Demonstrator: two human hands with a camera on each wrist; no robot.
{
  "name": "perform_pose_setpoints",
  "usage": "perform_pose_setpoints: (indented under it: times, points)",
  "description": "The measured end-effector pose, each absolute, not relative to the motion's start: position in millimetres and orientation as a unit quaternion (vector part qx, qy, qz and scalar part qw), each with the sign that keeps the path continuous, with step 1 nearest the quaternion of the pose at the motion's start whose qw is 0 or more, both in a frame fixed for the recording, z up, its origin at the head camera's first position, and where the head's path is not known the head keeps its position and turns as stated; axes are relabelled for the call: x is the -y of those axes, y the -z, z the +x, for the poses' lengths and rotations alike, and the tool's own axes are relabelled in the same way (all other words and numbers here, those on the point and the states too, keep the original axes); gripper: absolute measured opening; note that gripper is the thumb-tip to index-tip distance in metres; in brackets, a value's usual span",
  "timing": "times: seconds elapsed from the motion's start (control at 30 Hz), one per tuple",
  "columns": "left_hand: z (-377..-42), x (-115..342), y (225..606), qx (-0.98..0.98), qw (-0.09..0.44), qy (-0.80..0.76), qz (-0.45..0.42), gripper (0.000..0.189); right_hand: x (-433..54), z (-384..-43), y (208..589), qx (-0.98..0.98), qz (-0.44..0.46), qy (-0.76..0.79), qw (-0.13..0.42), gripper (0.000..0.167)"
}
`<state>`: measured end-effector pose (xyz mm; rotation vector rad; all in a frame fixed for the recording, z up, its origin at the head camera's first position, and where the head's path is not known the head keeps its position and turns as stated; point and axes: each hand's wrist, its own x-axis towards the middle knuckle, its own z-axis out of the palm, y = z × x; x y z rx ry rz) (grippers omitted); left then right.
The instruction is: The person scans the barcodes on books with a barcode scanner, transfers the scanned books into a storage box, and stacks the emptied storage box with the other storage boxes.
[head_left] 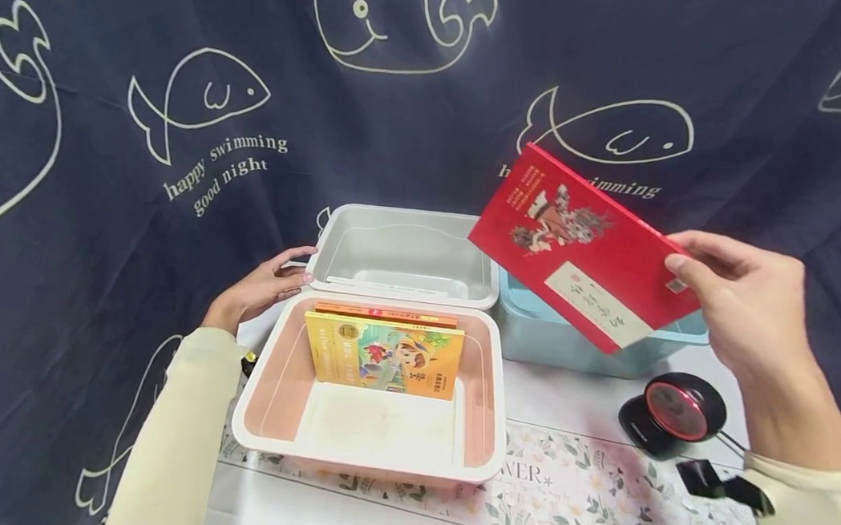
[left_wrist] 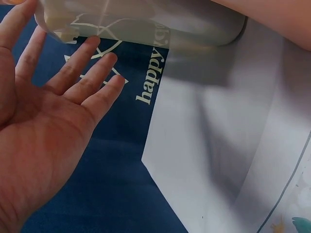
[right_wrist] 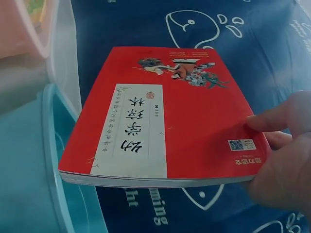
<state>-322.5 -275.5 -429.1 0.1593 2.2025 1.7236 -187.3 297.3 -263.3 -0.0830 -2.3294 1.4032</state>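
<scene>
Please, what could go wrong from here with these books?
The red book may tip or slip, since the right hand pinches it by one end. If lowered, it may knock the blue bin, which it partly hides in the head view. The yellow book standing in the pink bin may fall forward.

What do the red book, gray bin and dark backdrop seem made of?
Red book: paper, its smooth cover likely card; pale page edges show. Gray bin: probably plastic, smooth with slight sheen, going by its rounded, molded-looking rim. Dark backdrop: apparently matte fabric, judging by soft folds.
</scene>
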Motion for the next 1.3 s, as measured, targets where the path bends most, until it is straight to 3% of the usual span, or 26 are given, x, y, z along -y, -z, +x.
perform_pose_setpoints:
  times: [0.67,0.87,1.3]
  points:
    - [-324,277,429,-0.773,0.173,-0.609,0.051,0.073,-202,-279,253,0.832,0.088,-0.525,0.156,0.026]
    - [-321,270,429,-0.773,0.172,-0.609,0.049,0.073,-186,-308,267,0.827,0.128,-0.534,0.121,0.025]
    - [-322,269,430,-0.775,0.173,-0.606,0.045,0.072,-142,-337,314,0.824,0.11,-0.553,0.053,0.018]
